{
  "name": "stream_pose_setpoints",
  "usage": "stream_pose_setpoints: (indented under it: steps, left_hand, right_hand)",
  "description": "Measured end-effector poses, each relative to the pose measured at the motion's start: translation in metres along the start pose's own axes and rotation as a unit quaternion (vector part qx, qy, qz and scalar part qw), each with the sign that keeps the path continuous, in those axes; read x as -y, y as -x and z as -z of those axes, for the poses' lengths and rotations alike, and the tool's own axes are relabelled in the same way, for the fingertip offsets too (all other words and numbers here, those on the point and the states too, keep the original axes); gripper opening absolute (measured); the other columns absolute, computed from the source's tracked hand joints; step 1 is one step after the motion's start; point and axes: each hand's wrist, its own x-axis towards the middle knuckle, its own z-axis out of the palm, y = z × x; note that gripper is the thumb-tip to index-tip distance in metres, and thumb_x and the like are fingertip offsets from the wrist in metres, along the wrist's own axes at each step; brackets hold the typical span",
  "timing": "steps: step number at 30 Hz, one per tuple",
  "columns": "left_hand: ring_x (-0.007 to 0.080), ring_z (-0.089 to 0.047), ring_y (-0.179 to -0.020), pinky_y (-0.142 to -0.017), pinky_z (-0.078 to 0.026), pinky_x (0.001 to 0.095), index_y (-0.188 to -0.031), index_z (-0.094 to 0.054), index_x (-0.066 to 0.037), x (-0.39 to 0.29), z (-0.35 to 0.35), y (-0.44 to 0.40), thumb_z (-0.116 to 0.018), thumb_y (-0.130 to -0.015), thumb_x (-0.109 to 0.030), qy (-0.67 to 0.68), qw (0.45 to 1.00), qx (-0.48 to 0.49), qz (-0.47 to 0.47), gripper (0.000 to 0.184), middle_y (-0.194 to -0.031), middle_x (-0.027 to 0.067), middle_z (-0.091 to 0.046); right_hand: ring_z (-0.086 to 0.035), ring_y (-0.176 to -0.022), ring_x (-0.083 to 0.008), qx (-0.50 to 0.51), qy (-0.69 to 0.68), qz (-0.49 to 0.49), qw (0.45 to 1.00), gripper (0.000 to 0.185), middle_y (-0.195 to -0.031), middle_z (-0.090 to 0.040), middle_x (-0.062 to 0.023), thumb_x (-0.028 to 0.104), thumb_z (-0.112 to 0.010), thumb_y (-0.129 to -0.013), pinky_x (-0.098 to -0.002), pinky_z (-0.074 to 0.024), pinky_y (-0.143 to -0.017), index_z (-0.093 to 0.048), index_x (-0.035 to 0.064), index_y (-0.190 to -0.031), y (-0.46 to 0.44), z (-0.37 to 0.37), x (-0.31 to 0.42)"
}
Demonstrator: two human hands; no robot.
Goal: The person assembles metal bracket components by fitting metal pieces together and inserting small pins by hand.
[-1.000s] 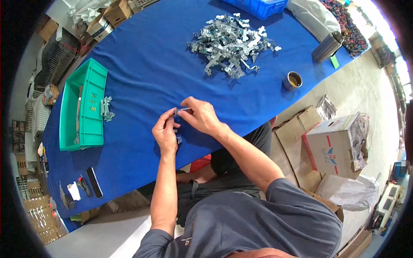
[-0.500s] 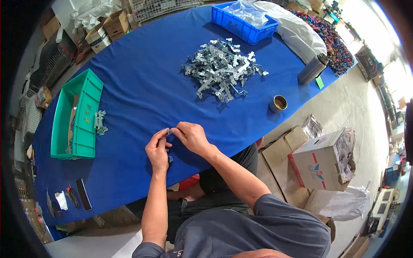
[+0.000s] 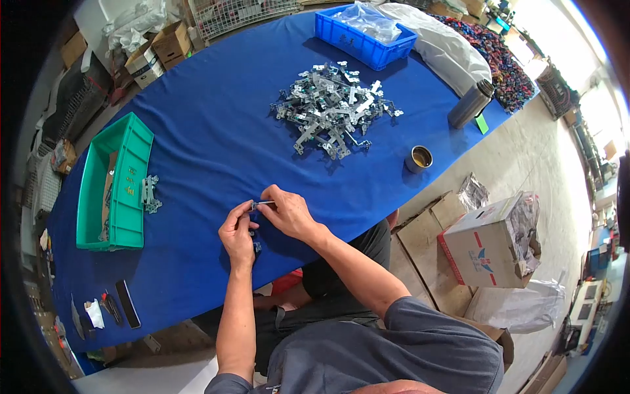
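My left hand (image 3: 237, 240) is closed on a small metal bracket (image 3: 254, 206), whose upper end shows past the fingertips. What looks like its lower end (image 3: 256, 247) shows beside the palm; the middle is hidden by the hand. In a pinch, my right hand (image 3: 289, 213) holds a thin light-coloured rod (image 3: 266, 202), its tip at the bracket's upper end. Whether the two touch I cannot tell. Beyond the hands lies a heap of similar metal brackets (image 3: 331, 111). A few more brackets (image 3: 151, 195) lie against the green bin (image 3: 135, 213).
A blue crate (image 3: 367, 49) with plastic bags stands at the far edge of the blue-covered table (image 3: 203, 125). A steel flask (image 3: 469, 108) and a cup (image 3: 419, 159) are at the right. At the near left lie a phone (image 3: 128, 304) and pliers (image 3: 110, 308).
The thin rod now shows between my right fingers, which have drawn slightly apart from my left fingertips. The whole view has shifted a little.
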Motion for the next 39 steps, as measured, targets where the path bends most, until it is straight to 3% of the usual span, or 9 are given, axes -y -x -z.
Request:
stream_pose_setpoints:
  steps: [5,9,11,14,17,23,30,32,39]
  left_hand:
    - [0.0114,-0.065,-0.087,-0.062,-0.054,0.0222,-0.109,-0.072,0.001,0.005,0.001,-0.001,-0.054,-0.094,0.007,0.001,1.0,-0.004,-0.013,0.024,-0.109,0.0097,-0.07]
    - [0.0119,-0.065,-0.087,-0.062,-0.054,0.0222,-0.109,-0.072,0.001,0.001,0.001,-0.001,-0.053,-0.094,0.006,-0.001,1.0,-0.006,0.001,0.024,-0.109,0.01,-0.07]
    - [0.0121,-0.065,-0.087,-0.062,-0.054,0.0221,-0.109,-0.072,0.001,0.0,0.0,0.0,-0.053,-0.094,0.006,0.002,1.0,-0.007,-0.002,0.024,-0.109,0.0102,-0.07]
    - [0.0121,-0.065,-0.087,-0.063,-0.053,0.022,-0.109,-0.072,0.001,0.002,-0.001,0.0,-0.053,-0.094,0.006,0.004,1.0,-0.011,-0.011,0.024,-0.109,0.0103,-0.07]
    - [0.0127,-0.066,-0.088,-0.063,-0.054,0.0223,-0.109,-0.072,0.001,0.004,0.002,-0.001,-0.053,-0.094,0.007,0.002,1.0,-0.008,-0.001,0.024,-0.109,0.0105,-0.07]
    - [0.0127,-0.066,-0.089,-0.063,-0.054,0.0223,-0.109,-0.072,0.001,0.002,-0.001,0.0,-0.053,-0.095,0.006,-0.003,1.0,-0.006,-0.017,0.024,-0.111,0.0106,-0.07]
    - [0.0123,-0.066,-0.088,-0.063,-0.054,0.0225,-0.109,-0.072,0.001,0.002,-0.001,0.0,-0.053,-0.095,0.007,-0.018,1.0,-0.005,-0.009,0.024,-0.111,0.0104,-0.07]
    - [0.011,-0.064,-0.079,-0.063,-0.053,0.0216,-0.109,-0.072,0.002,0.001,-0.003,0.001,-0.053,-0.094,0.006,-0.002,1.0,-0.018,-0.024,0.024,-0.107,0.0099,-0.07]
    - [0.0118,-0.065,-0.084,-0.064,-0.054,0.0222,-0.109,-0.072,0.002,-0.002,-0.004,0.001,-0.054,-0.094,0.005,-0.011,0.999,-0.016,-0.033,0.024,-0.107,0.0103,-0.07]
  right_hand:
    - [-0.063,-0.067,-0.0362,0.062,0.068,0.0,0.996,0.021,-0.073,-0.063,-0.0145,0.023,-0.064,-0.093,-0.0468,-0.0469,-0.059,-0.055,0.0033,-0.09,0.001,-0.001,-0.01]
    - [-0.063,-0.067,-0.0362,0.003,0.0,-0.006,1.0,0.022,-0.072,-0.062,-0.0147,0.023,-0.063,-0.093,-0.0468,-0.047,-0.06,-0.055,0.003,-0.088,0.0,0.0,0.0]
    - [-0.063,-0.068,-0.0366,0.063,0.022,-0.009,0.998,0.021,-0.074,-0.063,-0.0152,0.023,-0.062,-0.093,-0.0469,-0.0473,-0.06,-0.056,0.0026,-0.09,0.0,0.003,-0.003]
    - [-0.064,-0.069,-0.0369,0.071,0.068,-0.015,0.995,0.021,-0.075,-0.064,-0.0157,0.022,-0.062,-0.093,-0.0466,-0.0473,-0.06,-0.057,0.0022,-0.089,0.0,0.0,-0.006]
    - [-0.063,-0.069,-0.0375,0.02,-0.009,-0.003,1.0,0.023,-0.073,-0.063,-0.0164,0.023,-0.061,-0.094,-0.0464,-0.0469,-0.059,-0.056,0.0021,-0.084,0.0,0.003,0.004]
    - [-0.063,-0.07,-0.0378,0.07,0.079,-0.016,0.994,0.025,-0.071,-0.063,-0.0168,0.024,-0.061,-0.094,-0.0465,-0.0477,-0.059,-0.057,0.0018,-0.084,0.0,0.001,-0.004]
    - [-0.064,-0.07,-0.0375,0.042,0.017,-0.025,0.999,0.028,-0.073,-0.063,-0.0164,0.026,-0.061,-0.095,-0.0466,-0.0482,-0.06,-0.057,0.0022,-0.079,0.0,0.0,-0.001]
    - [-0.064,-0.071,-0.0369,0.025,-0.009,-0.012,1.0,0.028,-0.077,-0.064,-0.0163,0.026,-0.062,-0.094,-0.0464,-0.0484,-0.061,-0.058,0.0023,-0.081,-0.001,0.0,0.0]
    - [-0.065,-0.071,-0.0354,0.069,0.06,-0.024,0.996,0.027,-0.078,-0.065,-0.0158,0.028,-0.064,-0.093,-0.0451,-0.0492,-0.062,-0.061,0.0021,-0.084,-0.001,0.002,-0.004]
